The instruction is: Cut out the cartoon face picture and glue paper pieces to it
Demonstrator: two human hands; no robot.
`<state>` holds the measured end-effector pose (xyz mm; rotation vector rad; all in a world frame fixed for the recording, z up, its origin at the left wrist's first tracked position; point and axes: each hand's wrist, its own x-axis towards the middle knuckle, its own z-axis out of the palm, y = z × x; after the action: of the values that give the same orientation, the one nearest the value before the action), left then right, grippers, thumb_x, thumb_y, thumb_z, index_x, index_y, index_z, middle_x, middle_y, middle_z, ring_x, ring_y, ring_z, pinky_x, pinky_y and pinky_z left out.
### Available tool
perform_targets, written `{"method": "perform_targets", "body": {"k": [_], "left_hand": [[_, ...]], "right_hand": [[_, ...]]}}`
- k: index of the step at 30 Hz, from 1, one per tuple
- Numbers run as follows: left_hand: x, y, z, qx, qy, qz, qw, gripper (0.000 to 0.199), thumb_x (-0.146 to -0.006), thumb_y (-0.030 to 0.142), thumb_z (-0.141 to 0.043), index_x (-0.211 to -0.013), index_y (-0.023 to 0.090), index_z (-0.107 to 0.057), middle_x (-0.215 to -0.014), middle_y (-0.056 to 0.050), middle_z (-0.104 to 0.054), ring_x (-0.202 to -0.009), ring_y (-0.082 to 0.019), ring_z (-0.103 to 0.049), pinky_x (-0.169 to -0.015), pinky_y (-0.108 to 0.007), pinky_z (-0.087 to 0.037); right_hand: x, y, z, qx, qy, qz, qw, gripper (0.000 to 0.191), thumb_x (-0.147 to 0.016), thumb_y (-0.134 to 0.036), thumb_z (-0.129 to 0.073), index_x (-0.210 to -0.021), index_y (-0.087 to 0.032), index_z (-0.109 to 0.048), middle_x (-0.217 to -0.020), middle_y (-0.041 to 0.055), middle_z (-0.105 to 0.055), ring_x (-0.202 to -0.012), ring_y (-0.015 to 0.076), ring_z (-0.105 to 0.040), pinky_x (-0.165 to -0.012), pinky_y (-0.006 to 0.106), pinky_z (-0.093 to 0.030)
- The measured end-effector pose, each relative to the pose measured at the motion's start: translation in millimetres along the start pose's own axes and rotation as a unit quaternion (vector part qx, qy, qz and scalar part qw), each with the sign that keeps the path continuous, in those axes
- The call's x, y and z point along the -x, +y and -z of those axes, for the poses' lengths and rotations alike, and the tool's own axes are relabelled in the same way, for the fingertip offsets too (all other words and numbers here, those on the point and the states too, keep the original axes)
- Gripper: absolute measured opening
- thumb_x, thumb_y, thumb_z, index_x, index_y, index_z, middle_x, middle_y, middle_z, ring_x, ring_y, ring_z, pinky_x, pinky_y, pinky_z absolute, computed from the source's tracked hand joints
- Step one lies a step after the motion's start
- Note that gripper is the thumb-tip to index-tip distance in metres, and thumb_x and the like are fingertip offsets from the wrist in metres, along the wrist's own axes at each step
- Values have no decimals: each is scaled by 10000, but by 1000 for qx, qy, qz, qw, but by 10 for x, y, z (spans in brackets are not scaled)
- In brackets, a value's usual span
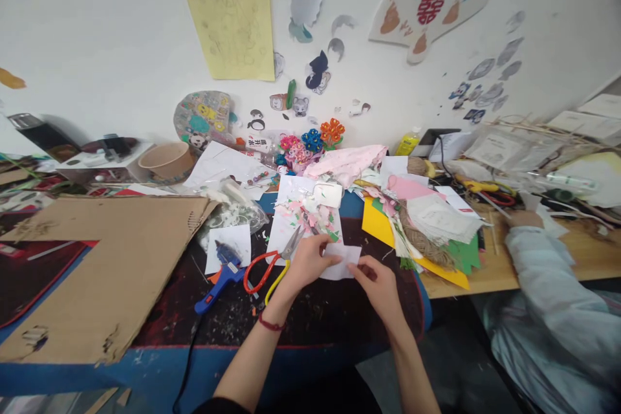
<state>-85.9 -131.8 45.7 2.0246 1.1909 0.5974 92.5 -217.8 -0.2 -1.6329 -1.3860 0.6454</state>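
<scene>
A small piece of white paper (345, 260) is held over the dark mat between both of my hands. My left hand (310, 264) pinches its left edge with thumb and fingers. On the opposite side, my right hand (376, 278) grips the lower right corner. Beside my left wrist lie scissors (264, 272) with one red and one yellow handle, blades apart and pointing away. A blue glue gun (220, 283) rests further left, its nozzle on a white paper square (245, 242). Behind my hands, a white sheet (290, 191) carries pink and green paper scraps.
Brown cardboard (130, 272) covers the table's left part. Flowers (305, 149), a pink cloth (352, 163), coloured papers and twine (417, 233) crowd the back. At right, a co-worker's sleeve (553, 278) reaches over the wooden table (504, 265). A black cord (191, 349) hangs over the front edge.
</scene>
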Motion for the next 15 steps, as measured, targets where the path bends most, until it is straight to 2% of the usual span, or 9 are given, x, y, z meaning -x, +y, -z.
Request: {"method": "perform_targets", "body": {"k": [3, 5, 7, 9, 12, 15], "left_hand": [[-57, 141, 420, 76, 35, -41, 996, 266, -861, 415, -672, -858, 150, -694, -745, 1, -618, -698, -131, -525, -655, -244, -394], [-118, 244, 717, 186, 36, -75, 979, 330, -883, 448, -636, -765, 142, -677, -709, -3, -611, -669, -122, -511, -632, -243, -386], [-205, 348, 988, 277, 61, -85, 955, 346, -841, 461, -687, -720, 137, -672, -673, -5, -613, -635, -119, -519, -609, -241, -392], [-319, 446, 1213, 334, 111, -84, 932, 320, -767, 445, -767, -737, 135, -696, -686, -16, -649, -636, -128, -558, -610, -244, -425], [-521, 560, 1444, 396, 172, -93, 897, 289, -692, 389, -836, -785, 135, -736, -765, -46, -717, -686, -148, -625, -651, -257, -483], [-729, 619, 1550, 428, 198, -104, 876, 275, -650, 353, -865, -778, 136, -753, -776, -55, -737, -690, -148, -644, -654, -252, -501]], "right_hand": [[-334, -377, 123, -97, -8, 40, 994, 358, -850, -512, -678, -724, -178, -645, -653, -7, -557, -604, 145, -476, -579, 273, -367], [-609, -698, 181, -137, -12, 69, 988, 307, -853, -467, -696, -759, -177, -664, -692, -4, -574, -621, 137, -473, -583, 267, -364], [-890, -1024, 211, -168, -11, 119, 979, 277, -842, -426, -720, -733, -179, -656, -689, -8, -561, -634, 129, -467, -587, 259, -360], [-1152, -1308, 223, -189, -13, 164, 968, 263, -827, -396, -739, -710, -180, -647, -685, -11, -551, -644, 125, -472, -595, 252, -366], [-1489, -1577, 231, -198, -25, 178, 964, 255, -795, -385, -767, -705, -176, -652, -667, -14, -552, -610, 112, -470, -557, 241, -359], [-1754, -1639, 236, -205, -40, 157, 965, 269, -767, -405, -792, -713, -168, -679, -604, -10, -579, -554, 109, -490, -524, 235, -370]]}}
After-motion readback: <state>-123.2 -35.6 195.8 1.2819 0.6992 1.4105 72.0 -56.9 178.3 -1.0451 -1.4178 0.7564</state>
